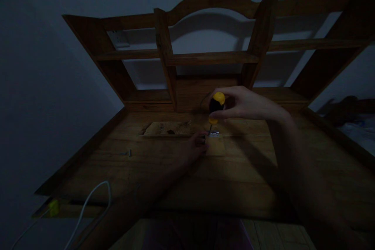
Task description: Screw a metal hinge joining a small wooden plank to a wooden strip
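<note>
My right hand (pixel 244 103) is closed around a stubby yellow and black screwdriver (pixel 216 108), held upright with its tip down on a small metal hinge (pixel 213 134). The hinge sits at the top edge of a small wooden block (pixel 216 145) on the wooden desk (pixel 164 172). My left hand (pixel 195 149) rests on the desk against the block's left side, fingers curled at it. The scene is very dark.
A flat wooden board (pixel 172 128) lies behind the block. A loose screw (pixel 126 153) lies on the desk to the left. A white cable (pixel 88 203) and a small yellow object (pixel 53 207) hang near the desk's front left. A shelf hutch (pixel 211 58) stands at the back.
</note>
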`<state>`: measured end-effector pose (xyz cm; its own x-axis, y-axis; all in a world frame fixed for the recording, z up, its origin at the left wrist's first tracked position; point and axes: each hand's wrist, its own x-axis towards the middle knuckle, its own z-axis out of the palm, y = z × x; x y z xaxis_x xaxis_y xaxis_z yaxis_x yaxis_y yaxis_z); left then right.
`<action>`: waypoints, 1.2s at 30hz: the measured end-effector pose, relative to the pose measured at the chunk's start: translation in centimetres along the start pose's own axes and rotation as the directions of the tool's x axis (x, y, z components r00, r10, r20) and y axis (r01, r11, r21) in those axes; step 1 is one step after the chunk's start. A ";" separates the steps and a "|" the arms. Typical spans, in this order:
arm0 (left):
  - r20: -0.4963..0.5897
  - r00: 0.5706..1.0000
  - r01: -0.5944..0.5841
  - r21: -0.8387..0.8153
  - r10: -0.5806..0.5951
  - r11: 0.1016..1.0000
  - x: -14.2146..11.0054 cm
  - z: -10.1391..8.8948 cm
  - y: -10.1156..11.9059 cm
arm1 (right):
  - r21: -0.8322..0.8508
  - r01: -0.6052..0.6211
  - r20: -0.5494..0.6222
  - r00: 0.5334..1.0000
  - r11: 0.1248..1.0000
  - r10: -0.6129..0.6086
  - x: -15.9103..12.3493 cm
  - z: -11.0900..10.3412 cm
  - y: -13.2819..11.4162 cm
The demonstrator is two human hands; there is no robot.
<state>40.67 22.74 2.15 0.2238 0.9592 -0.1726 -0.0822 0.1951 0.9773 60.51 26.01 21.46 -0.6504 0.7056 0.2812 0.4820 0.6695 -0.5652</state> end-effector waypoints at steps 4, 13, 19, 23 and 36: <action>-0.009 1.000 -0.004 0.007 0.004 1.000 0.1 0.0 -0.1 | -0.180 -0.008 -0.183 0.983 0.984 -0.025 0.7 1.0 -0.1; -0.019 1.000 0.021 -0.004 -0.021 1.000 -0.3 0.2 0.3 | 0.243 -0.038 0.139 0.990 0.969 0.004 0.3 0.1 0.5; -0.023 1.000 0.015 -0.019 -0.016 1.000 -0.1 0.1 0.0 | 0.307 -0.085 0.207 0.978 0.948 0.020 -0.1 -0.2 1.1; -0.019 1.000 0.007 0.002 -0.007 1.000 0.0 0.1 0.0 | 0.139 -0.043 0.023 0.999 0.989 0.040 0.2 0.4 0.5; 0.000 1.000 0.010 0.026 -0.010 1.000 -0.6 0.2 0.7 | 0.106 0.170 -0.313 0.941 0.980 -0.129 -0.4 -0.5 -1.1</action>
<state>40.64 22.23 2.94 0.2247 0.9571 -0.1828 -0.0545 0.1996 0.9784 60.51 25.08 22.37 -0.4902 0.6500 0.5807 0.2998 0.7513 -0.5879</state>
